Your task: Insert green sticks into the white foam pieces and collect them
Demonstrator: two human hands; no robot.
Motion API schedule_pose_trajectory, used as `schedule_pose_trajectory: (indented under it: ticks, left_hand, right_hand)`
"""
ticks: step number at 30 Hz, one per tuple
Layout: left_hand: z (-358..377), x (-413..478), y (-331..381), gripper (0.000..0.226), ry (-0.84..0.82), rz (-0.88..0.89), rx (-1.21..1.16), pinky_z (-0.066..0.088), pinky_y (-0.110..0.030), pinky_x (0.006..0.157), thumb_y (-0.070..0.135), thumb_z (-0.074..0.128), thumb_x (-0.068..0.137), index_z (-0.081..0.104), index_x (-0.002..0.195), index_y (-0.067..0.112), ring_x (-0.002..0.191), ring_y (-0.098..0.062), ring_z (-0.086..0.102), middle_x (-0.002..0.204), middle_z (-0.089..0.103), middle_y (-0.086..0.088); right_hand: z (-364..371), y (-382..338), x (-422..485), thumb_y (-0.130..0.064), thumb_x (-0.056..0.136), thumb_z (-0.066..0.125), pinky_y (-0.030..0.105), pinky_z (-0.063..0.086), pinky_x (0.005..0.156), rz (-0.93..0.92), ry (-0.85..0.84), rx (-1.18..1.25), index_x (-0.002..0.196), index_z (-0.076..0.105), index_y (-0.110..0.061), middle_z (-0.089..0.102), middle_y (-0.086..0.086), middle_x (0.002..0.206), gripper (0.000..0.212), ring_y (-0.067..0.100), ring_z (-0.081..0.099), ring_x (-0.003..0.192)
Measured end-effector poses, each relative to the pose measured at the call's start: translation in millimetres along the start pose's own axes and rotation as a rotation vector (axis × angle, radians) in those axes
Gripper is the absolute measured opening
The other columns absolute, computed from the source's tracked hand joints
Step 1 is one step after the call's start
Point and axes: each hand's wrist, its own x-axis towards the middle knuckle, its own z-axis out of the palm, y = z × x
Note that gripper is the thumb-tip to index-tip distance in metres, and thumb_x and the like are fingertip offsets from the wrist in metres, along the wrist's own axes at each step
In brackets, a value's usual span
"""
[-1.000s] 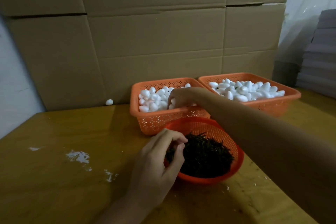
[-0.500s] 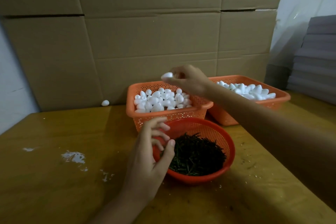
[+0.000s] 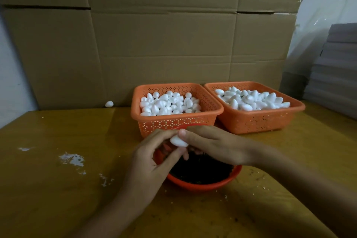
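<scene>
We see both hands meeting over the near-side bowl, with one white foam piece [image 3: 178,141] caught between them. The left hand [image 3: 152,162] curls its fingers and thumb round the piece's left end, and the right hand [image 3: 212,145] pinches it from the other side, thumb on top and fingers bent beneath. We cannot tell whether a stick is in either hand. Just under the hands sits the round red bowl [image 3: 204,185], holding a dark heap of green sticks [image 3: 201,172]. Behind it two orange baskets stand side by side on the wooden table [image 3: 58,189] — the left basket [image 3: 173,121] and the right basket [image 3: 257,121] — both piled with white foam pieces. A stray foam piece [image 3: 109,104] lies against the cardboard wall [image 3: 154,44], and white flecks [image 3: 71,159] mark the table to the left.
</scene>
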Motion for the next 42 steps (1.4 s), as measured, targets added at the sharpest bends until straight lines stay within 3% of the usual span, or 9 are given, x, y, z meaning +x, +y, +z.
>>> schedule_pose_trajectory:
  ticks: [4, 9, 13, 18, 22, 25, 29, 34, 42]
  left_hand:
    - [-0.5, -0.4, -0.5, 0.02, 0.045, -0.086, -0.09, 0.055, -0.033, 0.086, 0.044, 0.061, 0.099, 0.07, 0.109, 0.029, 0.101, -0.022, 0.07, 0.101, 0.073, 0.001]
    - [-0.5, -1.6, 1.6, 0.029, 0.045, -0.062, -0.121, 0.054, -0.04, 0.08, 0.043, 0.057, 0.098, 0.068, 0.096, 0.017, 0.09, -0.023, 0.068, 0.092, 0.07, -0.003]
    - [-0.5, -0.9, 3.7, 0.023, 0.06, -0.039, -0.063, 0.051, -0.032, 0.07, 0.039, 0.067, 0.091, 0.06, 0.08, 0.02, 0.079, -0.023, 0.062, 0.081, 0.065, -0.005]
    - [-1.1, -2.6, -0.2, 0.04, 0.115, -0.059, -0.051, 0.052, -0.033, 0.072, 0.035, 0.076, 0.083, 0.039, 0.073, 0.024, 0.076, -0.027, 0.061, 0.075, 0.058, -0.01]
    - [0.5, -2.0, -0.6, 0.036, 0.098, -0.086, -0.098, 0.056, -0.046, 0.085, 0.035, 0.079, 0.084, 0.045, 0.094, 0.024, 0.091, -0.026, 0.075, 0.086, 0.075, -0.007]
    - [1.2, -1.1, 0.7, 0.033, 0.068, -0.072, -0.125, 0.056, -0.035, 0.096, 0.035, 0.076, 0.09, 0.052, 0.11, 0.026, 0.107, -0.016, 0.075, 0.103, 0.08, 0.006]
    - [-1.2, 1.2, -1.6, 0.02, 0.098, -0.026, -0.074, 0.057, -0.029, 0.094, 0.039, 0.074, 0.092, 0.069, 0.106, 0.027, 0.119, -0.018, 0.068, 0.121, 0.071, 0.01]
    - [-2.6, 2.4, -4.7, 0.022, 0.174, -0.049, -0.116, 0.059, -0.027, 0.088, 0.039, 0.079, 0.085, 0.076, 0.105, 0.028, 0.108, -0.028, 0.07, 0.11, 0.065, 0.003]
    - [-2.1, 3.3, -1.0, 0.02, 0.203, -0.148, -0.254, 0.058, -0.022, 0.088, 0.04, 0.079, 0.085, 0.076, 0.104, 0.035, 0.105, -0.017, 0.075, 0.106, 0.079, 0.004]
  right_hand:
    - [-6.5, 7.6, 2.6, -0.047, 0.11, 0.035, 0.023, 0.046, 0.097, 0.022, 0.069, -0.112, 0.092, 0.075, -0.018, 0.07, -0.009, 0.097, 0.052, 0.006, 0.065, 0.1]
    - [-19.2, 16.8, 0.2, -0.032, 0.099, 0.069, 0.016, 0.05, 0.089, 0.119, -0.243, -0.398, 0.115, 0.076, -0.028, 0.072, -0.018, 0.111, 0.018, -0.001, 0.065, 0.102]
    - [-18.1, 19.1, 2.0, -0.028, 0.095, 0.074, 0.01, 0.047, 0.087, 0.079, -0.204, -0.418, 0.109, 0.078, -0.031, 0.073, -0.023, 0.107, 0.015, -0.007, 0.063, 0.102]
    - [-20.2, 28.3, 1.4, -0.021, 0.096, 0.074, 0.011, 0.047, 0.091, 0.054, -0.157, -0.275, 0.107, 0.077, -0.026, 0.073, -0.018, 0.109, 0.012, -0.005, 0.064, 0.106]
    - [-19.9, 34.5, 1.3, -0.013, 0.095, 0.074, 0.013, 0.05, 0.091, -0.014, -0.059, -0.106, 0.108, 0.077, -0.015, 0.078, -0.008, 0.104, 0.013, 0.002, 0.07, 0.103]
    - [-20.8, 39.1, -1.6, -0.009, 0.095, 0.072, 0.023, 0.057, 0.09, -0.021, 0.013, 0.133, 0.112, 0.074, -0.011, 0.08, 0.0, 0.103, 0.018, 0.012, 0.075, 0.102]
    - [-20.2, 43.9, -5.2, -0.018, 0.089, 0.073, 0.033, 0.061, 0.088, -0.031, 0.093, 0.317, 0.114, 0.075, -0.015, 0.08, 0.004, 0.105, 0.026, 0.02, 0.075, 0.094]
    - [-16.1, 46.4, -5.5, -0.012, 0.089, 0.074, 0.026, 0.061, 0.071, -0.038, 0.177, 0.406, 0.107, 0.075, -0.008, 0.08, 0.007, 0.101, 0.019, 0.021, 0.075, 0.083]
    - [-12.3, 44.0, -8.7, -0.013, 0.087, 0.079, 0.027, 0.059, 0.055, -0.141, 0.309, 0.435, 0.092, 0.077, -0.014, 0.078, 0.016, 0.09, 0.006, 0.025, 0.072, 0.069]
